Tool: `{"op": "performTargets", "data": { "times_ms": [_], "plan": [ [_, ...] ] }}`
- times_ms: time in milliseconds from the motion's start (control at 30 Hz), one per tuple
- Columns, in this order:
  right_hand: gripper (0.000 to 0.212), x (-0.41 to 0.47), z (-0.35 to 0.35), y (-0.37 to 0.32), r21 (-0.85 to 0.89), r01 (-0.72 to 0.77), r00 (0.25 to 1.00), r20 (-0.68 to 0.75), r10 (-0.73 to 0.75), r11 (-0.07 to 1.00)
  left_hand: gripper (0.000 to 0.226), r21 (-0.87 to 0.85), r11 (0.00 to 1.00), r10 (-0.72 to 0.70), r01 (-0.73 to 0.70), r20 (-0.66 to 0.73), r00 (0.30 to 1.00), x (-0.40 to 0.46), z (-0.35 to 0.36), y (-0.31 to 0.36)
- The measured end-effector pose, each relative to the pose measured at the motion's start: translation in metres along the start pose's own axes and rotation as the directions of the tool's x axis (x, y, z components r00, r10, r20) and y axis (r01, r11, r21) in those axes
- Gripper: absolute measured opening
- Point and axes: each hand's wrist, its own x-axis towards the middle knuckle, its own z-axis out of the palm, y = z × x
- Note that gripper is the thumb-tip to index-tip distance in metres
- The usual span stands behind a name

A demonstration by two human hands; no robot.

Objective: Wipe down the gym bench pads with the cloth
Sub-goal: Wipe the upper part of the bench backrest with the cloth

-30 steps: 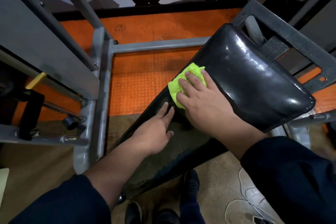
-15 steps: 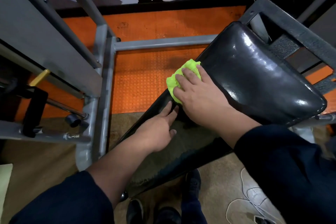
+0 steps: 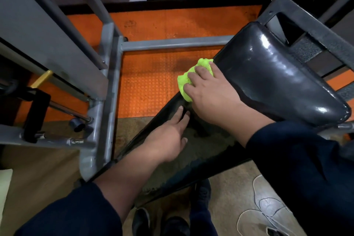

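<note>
My right hand [image 3: 208, 97] sits mid-frame on top of the bright green microfibre cloth [image 3: 193, 77], which lies at the left edge of the glossy black padded bench back [image 3: 277, 80] filling the right of the frame. My left hand [image 3: 168, 138] rests just below it on the worn black padded seat [image 3: 201, 151], lower centre. The grey steel machine frame [image 3: 109, 90] stands to the left, with the orange studded rubber floor mat [image 3: 149, 86] between it and the pads.

Cloth [image 3: 188, 80] mostly hidden under right hand [image 3: 212, 97]
</note>
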Motion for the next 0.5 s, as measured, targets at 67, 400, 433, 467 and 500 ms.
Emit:
{"op": "performTargets", "data": {
  "times_ms": [67,400,433,467,500],
  "plan": [
    [0.051,0.010,-0.002,-0.010,-0.010,-0.043,0.998,0.049,0.043,0.999,0.078,-0.003,1.000,0.009,-0.009,0.000,1.000,0.001,-0.001,-0.002],
    [0.047,0.022,-0.001,-0.012,0.012,-0.036,0.998,0.058,0.035,0.999,0.076,0.006,1.000,0.024,-0.024,-0.006,1.000,0.001,0.000,-0.004],
    [0.048,0.025,0.000,-0.016,0.011,-0.034,0.996,0.082,0.033,0.999,0.076,0.010,1.000,0.025,-0.025,-0.007,1.000,0.001,0.000,-0.004],
    [0.049,0.024,0.003,-0.019,0.005,-0.004,0.996,0.087,0.003,1.000,0.075,0.009,1.000,0.028,-0.028,-0.012,1.000,0.002,0.002,-0.005],
    [0.048,0.019,0.007,-0.018,0.001,0.041,0.996,0.082,-0.041,0.999,0.074,0.006,1.000,0.026,-0.026,-0.014,1.000,0.001,0.003,-0.005]
  ]
}}
